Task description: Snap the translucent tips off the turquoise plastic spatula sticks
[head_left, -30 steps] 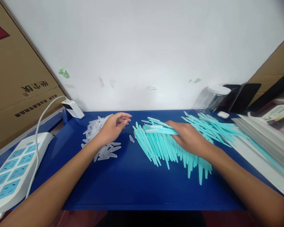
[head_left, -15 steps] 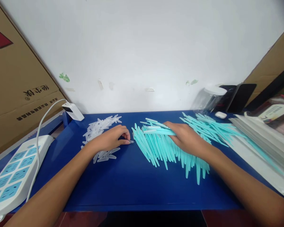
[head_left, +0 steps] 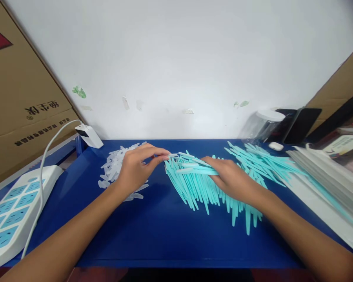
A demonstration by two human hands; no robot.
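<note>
My right hand (head_left: pixel 231 176) is closed round a small bunch of slim teal eyebrow razors (head_left: pixel 198 169), whose pale ends point left. Thumb and fingertips of my left hand (head_left: pixel 139 166) pinch a small translucent cap (head_left: pixel 173 155), which meets the tip of one held razor; whether it is seated there I cannot tell. Beneath the right hand lies a wide row of teal razors (head_left: pixel 191 190) on the blue table (head_left: pixel 164 235). A heap of loose translucent caps (head_left: pixel 113 162) lies left of and partly behind my left hand.
More teal razors (head_left: pixel 259 158) lie at the back right, near a clear jar (head_left: pixel 260 127), a white earbud case (head_left: pixel 275 146) and dark phones (head_left: pixel 302 125). Plastic bags (head_left: pixel 320 188) line the right edge. At left are a power strip (head_left: pixel 20 211), a cabled white device (head_left: pixel 90 136) and a cardboard box (head_left: pixel 26 90).
My left hand has moved right and slightly up from beside the cap heap, bringing the pinched cap to the razor tips. My right hand stays nearly in place, still holding its bunch.
</note>
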